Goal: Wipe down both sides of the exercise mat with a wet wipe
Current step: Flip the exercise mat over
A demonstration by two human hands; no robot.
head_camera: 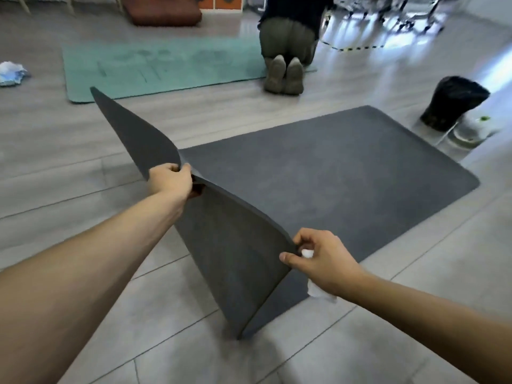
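Observation:
A dark grey exercise mat lies on the tiled floor, its near end lifted and curling up off the floor. My left hand grips the mat's raised edge at the middle left. My right hand pinches the same raised edge lower down, nearer to me. A crumpled white wet wipe is tucked in my right hand and sticks out below the palm. The far half of the mat stays flat on the floor.
A teal mat lies beyond, with a person kneeling at its right end. A black-bagged bin stands at the right beside a white container. Crumpled blue-white cloth lies far left. A brown cushion sits at the back.

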